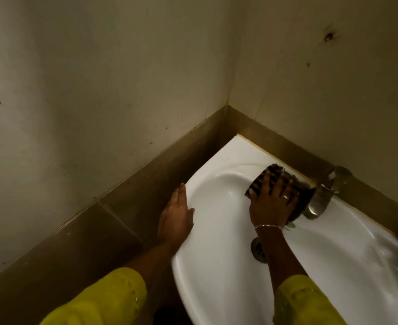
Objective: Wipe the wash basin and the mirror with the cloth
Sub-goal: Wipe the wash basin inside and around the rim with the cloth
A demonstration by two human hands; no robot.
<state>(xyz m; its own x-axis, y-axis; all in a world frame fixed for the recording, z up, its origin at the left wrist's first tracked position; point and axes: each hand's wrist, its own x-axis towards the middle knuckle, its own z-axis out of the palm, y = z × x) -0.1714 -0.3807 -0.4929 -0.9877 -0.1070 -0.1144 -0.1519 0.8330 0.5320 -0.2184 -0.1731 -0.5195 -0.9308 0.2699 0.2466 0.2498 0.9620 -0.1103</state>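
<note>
A white wash basin (216, 242) is fixed in the corner against the right wall. My right hand (273, 202) lies flat with spread fingers on a dark striped cloth (267, 173), pressing it onto the basin's back rim just left of the metal tap (319, 202). My left hand (175, 213) rests with straight fingers on the basin's left outer edge. The drain (258, 250) shows in the bowl, partly hidden by my right forearm. No mirror is in view.
Pale walls meet in a corner above a band of brown tiles (123, 202). The tap's wall fitting (340, 177) juts from the right wall. Both arms wear yellow sleeves (104, 301). The basin's far right end is blurred.
</note>
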